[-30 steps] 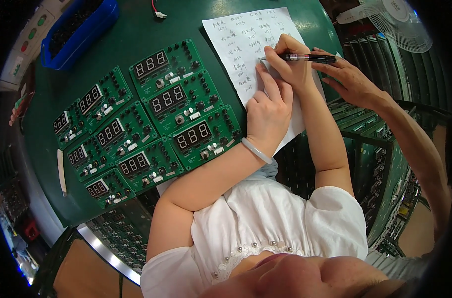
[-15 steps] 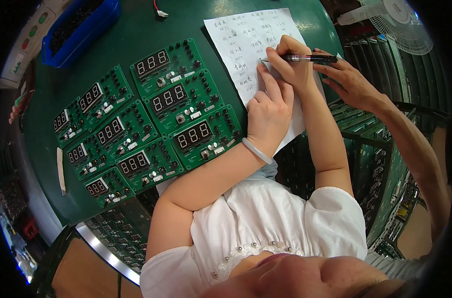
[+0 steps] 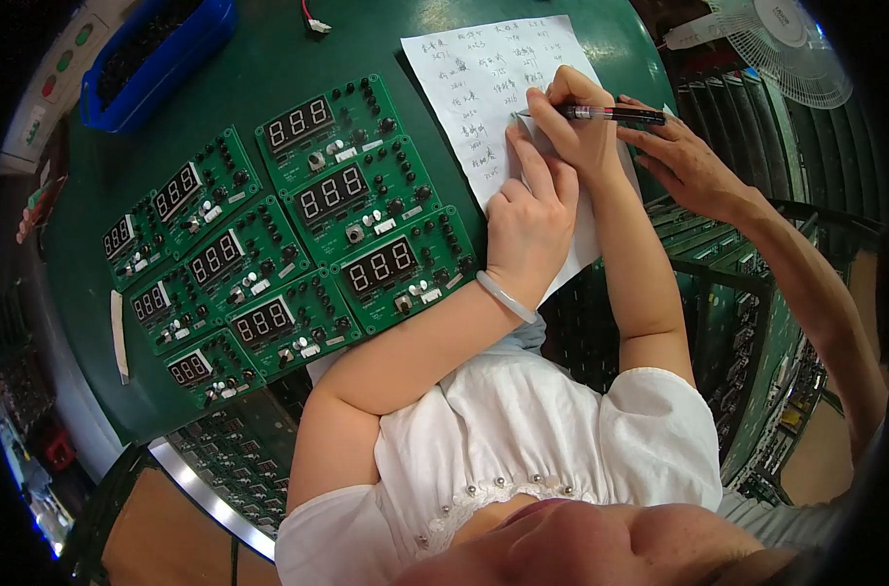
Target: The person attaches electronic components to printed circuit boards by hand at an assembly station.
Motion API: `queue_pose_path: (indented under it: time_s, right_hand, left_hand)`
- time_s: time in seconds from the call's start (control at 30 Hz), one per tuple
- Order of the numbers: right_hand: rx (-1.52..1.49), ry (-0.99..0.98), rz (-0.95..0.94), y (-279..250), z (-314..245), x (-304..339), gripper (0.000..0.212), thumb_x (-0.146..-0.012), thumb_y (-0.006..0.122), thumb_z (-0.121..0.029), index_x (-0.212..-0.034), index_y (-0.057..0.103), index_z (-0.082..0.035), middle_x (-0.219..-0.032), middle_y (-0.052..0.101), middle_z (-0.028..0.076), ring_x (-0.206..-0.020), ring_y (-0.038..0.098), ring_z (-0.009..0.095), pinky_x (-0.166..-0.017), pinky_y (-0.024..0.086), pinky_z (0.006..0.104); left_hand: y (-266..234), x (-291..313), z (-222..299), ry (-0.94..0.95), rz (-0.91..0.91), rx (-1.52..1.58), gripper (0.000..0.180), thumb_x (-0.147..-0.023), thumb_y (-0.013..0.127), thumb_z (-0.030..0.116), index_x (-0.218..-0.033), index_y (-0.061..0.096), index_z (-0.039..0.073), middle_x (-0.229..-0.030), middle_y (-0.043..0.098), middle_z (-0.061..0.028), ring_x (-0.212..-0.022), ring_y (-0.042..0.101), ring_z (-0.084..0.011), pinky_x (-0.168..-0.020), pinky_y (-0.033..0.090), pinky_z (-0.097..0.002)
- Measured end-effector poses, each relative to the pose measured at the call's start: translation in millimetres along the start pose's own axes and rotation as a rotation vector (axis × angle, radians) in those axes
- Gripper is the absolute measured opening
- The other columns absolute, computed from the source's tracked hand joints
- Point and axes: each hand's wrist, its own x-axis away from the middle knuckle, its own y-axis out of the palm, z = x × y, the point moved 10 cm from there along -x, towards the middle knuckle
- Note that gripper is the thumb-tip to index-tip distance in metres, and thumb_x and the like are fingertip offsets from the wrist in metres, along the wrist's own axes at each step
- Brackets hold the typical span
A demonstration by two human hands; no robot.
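Right fingers (image 3: 552,109) pinching pen (image 3: 611,114)

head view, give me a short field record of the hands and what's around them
left hand: lies flat on the white handwritten paper sheet, pale bangle at the wrist
right hand: grip shut on a black pen with red band, tip on the sheet
other person's hand: rests beside the pen's end
left of sheet: green circuit boards with digit displays in rows
surface: dark green table
far left: blue plastic bin

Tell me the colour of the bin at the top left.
Blue bin, head view.
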Motion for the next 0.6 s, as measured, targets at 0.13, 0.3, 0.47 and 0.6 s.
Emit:
queue_pose_path:
  time_s: [0.13, 0.3, 0.47, 0.6]
  right_hand:
    - [-0.022, 0.015, -0.006, -1.6, -4.1, -1.6, 0.031, -0.082, 0.068, -0.009, -0.065, 0.043, -0.002, -0.056, 0.040, 0.001, -0.055, 0.034, 0.007, -0.049, 0.029, 0.0268]
    - [0.038, -0.008, 0.018, -13.6, -2.0, 3.2, 0.031, -0.082, 0.068, -0.008, -0.065, 0.043, -0.002, -0.056, 0.040, 0.001, -0.055, 0.034, 0.007, -0.050, 0.029, 0.0268]
    - [-0.024, -0.012, -0.018, -0.2, 1.3, 0.0, 0.031, -0.082, 0.068, -0.008, -0.065, 0.043, -0.002, -0.056, 0.040, 0.001, -0.055, 0.035, 0.007, -0.050, 0.030, 0.0270]
    - [0.002, 0.007, 0.002, -2.6, 1.1, 0.8, 0.031, -0.082, 0.068, -0.009, -0.065, 0.043, -0.002, -0.055, 0.040, 0.001, -0.055, 0.035, 0.007, -0.050, 0.030, 0.0271]
  left_hand:
    - [-3.5, -0.9, 1.5, 0.000, 0.024, 0.008, 0.046, -0.083, 0.069, 0.027, -0.118, 0.055, 0.001, -0.132, 0.051, -0.0375, -0.063, 0.065, -0.0247, -0.053, 0.054, -0.0324]
    - [-5.0, -0.9, 8.3, 0.021, 0.029, 0.038, 0.048, -0.083, 0.069, 0.027, -0.120, 0.054, 0.001, -0.132, 0.051, -0.0372, -0.062, 0.065, -0.0241, -0.054, 0.054, -0.0322]
    - [0.1, 0.0, 1.1, 0.008, -0.006, -0.004, 0.048, -0.083, 0.068, 0.028, -0.120, 0.054, 0.001, -0.132, 0.051, -0.0370, -0.062, 0.065, -0.0234, -0.054, 0.054, -0.0324]
    - [-0.6, 0.1, 1.6, 0.006, 0.003, 0.006, 0.047, -0.083, 0.069, 0.028, -0.119, 0.054, 0.001, -0.132, 0.051, -0.0368, -0.061, 0.064, -0.0232, -0.054, 0.054, -0.0325]
